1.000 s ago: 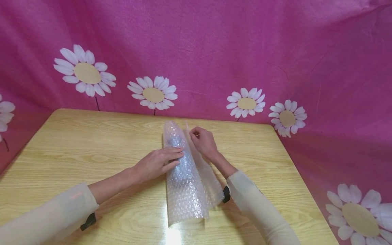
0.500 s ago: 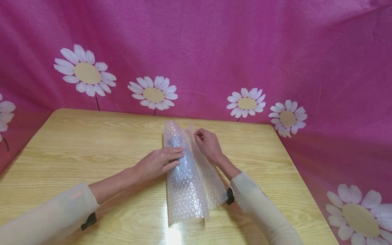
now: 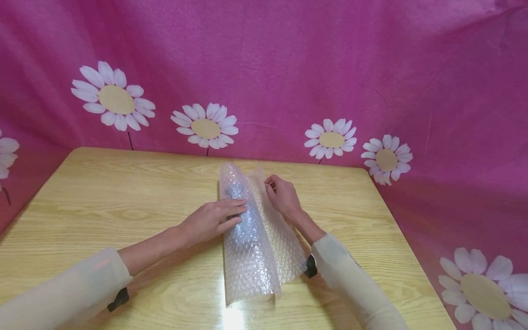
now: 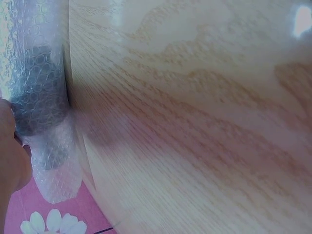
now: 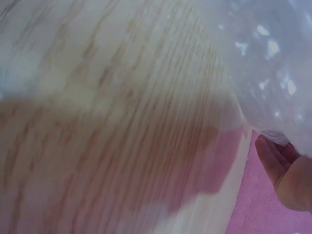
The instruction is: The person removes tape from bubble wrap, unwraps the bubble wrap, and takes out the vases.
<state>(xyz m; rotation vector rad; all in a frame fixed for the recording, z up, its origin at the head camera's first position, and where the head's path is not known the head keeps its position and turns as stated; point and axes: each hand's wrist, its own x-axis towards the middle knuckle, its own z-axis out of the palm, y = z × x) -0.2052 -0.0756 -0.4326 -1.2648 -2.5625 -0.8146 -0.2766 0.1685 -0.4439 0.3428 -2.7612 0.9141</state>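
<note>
Clear bubble-wrap roll (image 3: 249,266) lies flat mid-bench, between the hands; long axis runs near to far, far end angled slightly left. Dark, roughly cylindrical object (image 4: 39,92) shows through the wrap, lying along the same axis; can't tell what it is. Wood-grain bench (image 3: 136,192) underneath. Left hand (image 3: 212,217) is nearer the roll: comes in from its left side, fingers laid nearly straight across the top, touching, not gripping. Right hand (image 3: 283,196) sits off the roll's right, toward the far end, fingers curled, pinching the edge of the loose clear bubble-wrap flap (image 3: 284,243), which spreads along the roll's right side.
</note>
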